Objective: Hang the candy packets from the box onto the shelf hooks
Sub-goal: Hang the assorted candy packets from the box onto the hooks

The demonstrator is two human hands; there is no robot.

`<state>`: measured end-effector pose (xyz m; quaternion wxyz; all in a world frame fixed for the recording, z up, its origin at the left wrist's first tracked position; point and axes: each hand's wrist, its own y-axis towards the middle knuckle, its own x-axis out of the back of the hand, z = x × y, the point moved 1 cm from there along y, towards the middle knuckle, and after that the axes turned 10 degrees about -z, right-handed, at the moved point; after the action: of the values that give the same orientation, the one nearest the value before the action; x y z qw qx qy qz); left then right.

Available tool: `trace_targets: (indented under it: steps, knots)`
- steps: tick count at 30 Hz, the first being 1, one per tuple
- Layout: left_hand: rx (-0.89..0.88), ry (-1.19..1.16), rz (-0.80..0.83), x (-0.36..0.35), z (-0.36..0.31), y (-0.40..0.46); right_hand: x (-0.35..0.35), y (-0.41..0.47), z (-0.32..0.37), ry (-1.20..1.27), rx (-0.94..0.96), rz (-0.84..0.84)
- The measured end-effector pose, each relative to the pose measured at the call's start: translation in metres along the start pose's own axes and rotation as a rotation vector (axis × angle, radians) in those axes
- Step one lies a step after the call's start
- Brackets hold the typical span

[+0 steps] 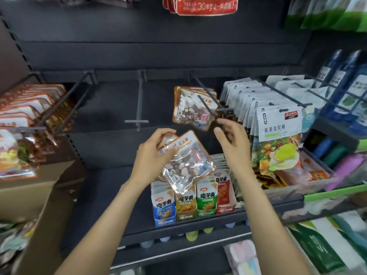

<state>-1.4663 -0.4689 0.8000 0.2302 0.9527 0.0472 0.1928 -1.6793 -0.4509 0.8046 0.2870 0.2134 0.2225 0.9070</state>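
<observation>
Both hands worked below the shelf hooks: the left hand (153, 153) pinched a glossy, clear-windowed candy packet (185, 163) with an orange border, full of pebble-like sweets. Just right of it, the right hand (232, 139) was empty, fingers loosely spread, near matching hung packets (193, 108) on a dark metal hook (204, 92). Far left of the left hand stood a cardboard box (33, 185); its contents were blurred.

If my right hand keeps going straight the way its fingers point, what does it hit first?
Most likely the hanging candy packet on the hook. The right hand is open, its fingertips pointing up-left at the packet's lower right corner, though depth is hard to judge.
</observation>
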Motion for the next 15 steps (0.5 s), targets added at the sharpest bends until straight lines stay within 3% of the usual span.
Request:
trace_targets:
  steps: [5,15]
  knots:
    - [0.011,-0.194,-0.028,-0.019,-0.016,0.001,0.024,-0.039,0.004,-0.02,-0.133,0.247]
    - [0.025,-0.218,0.103,-0.041,-0.036,-0.013,0.036,-0.05,0.006,-0.002,0.15,0.005]
